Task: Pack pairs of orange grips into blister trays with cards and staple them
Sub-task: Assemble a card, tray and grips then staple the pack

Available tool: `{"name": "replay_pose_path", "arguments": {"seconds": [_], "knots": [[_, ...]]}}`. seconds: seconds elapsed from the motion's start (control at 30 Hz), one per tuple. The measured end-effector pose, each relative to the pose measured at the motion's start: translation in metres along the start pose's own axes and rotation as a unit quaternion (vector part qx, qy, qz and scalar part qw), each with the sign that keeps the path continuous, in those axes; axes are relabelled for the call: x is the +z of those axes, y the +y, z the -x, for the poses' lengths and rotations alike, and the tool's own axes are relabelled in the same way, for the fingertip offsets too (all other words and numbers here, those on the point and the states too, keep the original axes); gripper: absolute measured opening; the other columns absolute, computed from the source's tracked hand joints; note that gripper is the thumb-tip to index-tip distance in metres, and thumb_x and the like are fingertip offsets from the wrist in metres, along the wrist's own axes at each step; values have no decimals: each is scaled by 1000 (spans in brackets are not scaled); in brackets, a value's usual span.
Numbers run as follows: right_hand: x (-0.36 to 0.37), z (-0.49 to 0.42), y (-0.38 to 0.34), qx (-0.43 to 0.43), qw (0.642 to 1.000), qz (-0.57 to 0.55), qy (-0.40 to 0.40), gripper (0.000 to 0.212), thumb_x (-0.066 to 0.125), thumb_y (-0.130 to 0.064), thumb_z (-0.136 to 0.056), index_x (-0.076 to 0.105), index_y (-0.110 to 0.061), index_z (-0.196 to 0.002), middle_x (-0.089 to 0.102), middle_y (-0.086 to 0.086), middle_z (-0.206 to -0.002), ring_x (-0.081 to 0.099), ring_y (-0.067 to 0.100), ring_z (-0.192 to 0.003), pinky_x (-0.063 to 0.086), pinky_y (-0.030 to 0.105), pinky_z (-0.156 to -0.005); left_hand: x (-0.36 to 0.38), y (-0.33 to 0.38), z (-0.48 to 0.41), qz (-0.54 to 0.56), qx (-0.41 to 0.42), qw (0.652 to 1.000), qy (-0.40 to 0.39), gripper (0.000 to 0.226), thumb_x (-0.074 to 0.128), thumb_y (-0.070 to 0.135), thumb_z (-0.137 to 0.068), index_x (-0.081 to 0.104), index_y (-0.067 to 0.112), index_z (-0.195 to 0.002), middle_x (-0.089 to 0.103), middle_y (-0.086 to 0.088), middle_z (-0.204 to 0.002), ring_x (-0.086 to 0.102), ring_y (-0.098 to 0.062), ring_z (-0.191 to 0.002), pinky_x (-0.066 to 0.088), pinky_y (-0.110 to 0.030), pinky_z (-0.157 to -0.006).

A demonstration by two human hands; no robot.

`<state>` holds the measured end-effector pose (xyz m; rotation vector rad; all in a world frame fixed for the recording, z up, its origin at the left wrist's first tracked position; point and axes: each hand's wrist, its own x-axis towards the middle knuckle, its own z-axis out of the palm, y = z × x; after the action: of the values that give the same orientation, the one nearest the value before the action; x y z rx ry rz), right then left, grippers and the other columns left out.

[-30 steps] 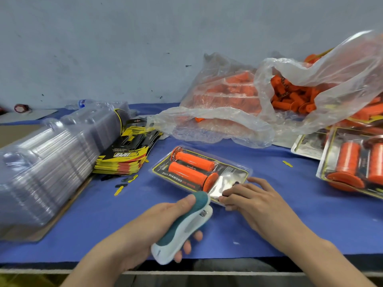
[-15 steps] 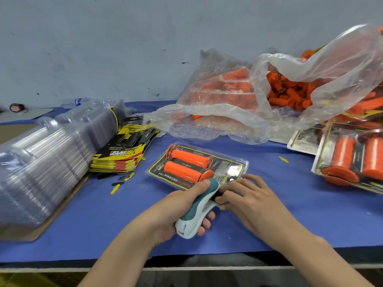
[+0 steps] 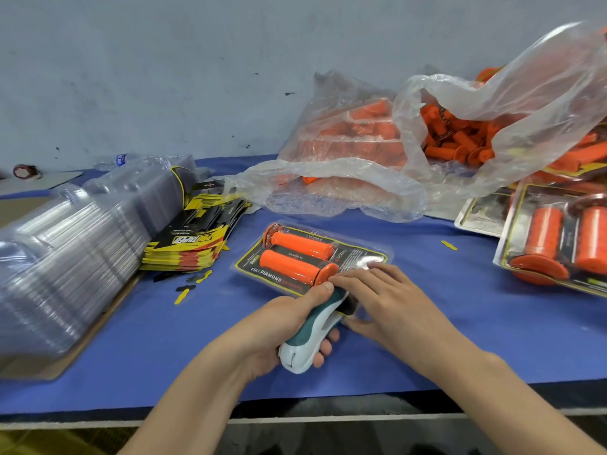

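The blister pack (image 3: 315, 257) lies slantwise on the blue table cloth (image 3: 131, 339) in front of the person, with its printed card under the clear shell and the two orange grips (image 3: 295, 254) side by side in it. A second ago the teal-and-white stapler (image 3: 312, 333) was held short of the pack; now its nose has come up onto the near right corner, tucked partly under the other hand. The left hand (image 3: 279, 326) grips the stapler with the fingers curled beneath the body and the thumb laid along the top. The right hand (image 3: 391, 303) lies on the right end of the pack with its fingers out fairly straight, pressing down on the plastic right beside the stapler's nose — much as before, only closer over it. To the left, a tall stack of empty clear blister trays (image 3: 65, 254) leans beside a fanned stack of yellow-and-black cards (image 3: 193, 241). Behind the pack sit clear plastic bags of loose orange grips (image 3: 460, 136) — and at the right edge lie finished packs (image 3: 558, 247).
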<state>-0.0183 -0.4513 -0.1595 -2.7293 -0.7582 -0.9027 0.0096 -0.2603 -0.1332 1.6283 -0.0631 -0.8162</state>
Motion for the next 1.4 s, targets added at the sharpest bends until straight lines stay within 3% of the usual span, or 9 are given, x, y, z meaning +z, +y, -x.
{"name": "replay_pose_path", "arguments": {"seconds": [0.23, 0.53, 0.67, 0.8, 0.93, 1.17, 1.23, 1.3, 1.4], "knots": [[9, 7, 5, -3, 999, -44, 24, 40, 87, -18, -66, 67, -13, -100, 65, -1, -92, 60, 19, -91, 44, 24, -92, 1, -3, -4, -22, 0, 1000, -5, 53, 61, 55, -89, 71, 4, -88, 69, -12, -74, 62, -21, -55, 50, -26, -48], [6, 11, 1, 48, 997, -60, -28, 70, 80, -31, -78, 48, -21, -139, 54, -9, -126, 52, 7, -107, 37, 20, -95, -21, 2, 8, -48, 4, 998, -38, 70, 61, 72, -79, 71, 7, -102, 71, -16, -86, 64, -26, -63, 53, -28, -52], [6, 13, 3, 32, 999, -15, 8, 46, 79, -20, -80, 62, -20, -123, 63, -7, -110, 63, 16, -93, 53, 31, -79, -68, -4, 30, -177, 1, 980, 91, 75, 63, 83, -64, 72, 13, -90, 75, -7, -81, 66, -21, -56, 53, -28, -49], [9, 10, 4, 34, 999, 7, 28, 31, 77, -13, -80, 69, -19, -109, 65, -4, -98, 63, 21, -79, 55, 36, -69, -102, -19, 30, -345, 13, 857, 382, 58, 58, 76, -75, 57, 23, -97, 66, 0, -82, 66, -24, -75, 52, -35, -62], [9, 8, 3, 49, 997, 41, 41, 21, 76, -14, -81, 71, -21, -100, 64, -5, -90, 63, 24, -76, 53, 37, -71, -101, -26, 16, -505, 36, 695, 511, 59, 61, 60, -84, 48, 14, -119, 55, -11, -110, 52, -39, -108, 46, -45, -81], [-13, -12, -3, 34, 984, 76, 157, 13, 62, -22, -93, 71, -24, -102, 67, -7, -98, 62, 21, -86, 45, 39, -92, -38, 0, -4, -560, 444, 599, 362, 42, 73, 32, -85, 61, 21, -124, 57, -4, -118, 57, -27, -101, 43, -38, -90], [-24, -23, -4, 27, 978, 42, 200, 12, 64, -22, -94, 70, -21, -104, 67, -5, -103, 63, 23, -95, 41, 40, -99, -25, 5, -5, -516, 471, 627, 345, 23, 65, 35, -91, 66, 21, -110, 63, 1, -105, 62, -25, -93, 48, -39, -81], [-37, -35, -2, 49, 966, -18, 254, 30, 65, -28, -93, 61, -17, -121, 60, -1, -122, 56, 21, -116, 35, 38, -109, -18, 14, 0, -386, 469, 716, 343, 12, 60, 39, -94, 63, 28, -97, 65, 9, -92, 64, -15, -85, 51, -39, -71], [-55, -49, 9, 191, 920, -182, 290, 61, 55, -48, -95, 32, -26, -147, 39, -7, -147, 39, 9, -135, 35, 34, -111, -16, 31, 5, -145, 469, 796, 354, 9, 62, 37, -92, 58, 33, -85, 65, 17, -81, 59, 2, -68, 48, -21, -62]]}}
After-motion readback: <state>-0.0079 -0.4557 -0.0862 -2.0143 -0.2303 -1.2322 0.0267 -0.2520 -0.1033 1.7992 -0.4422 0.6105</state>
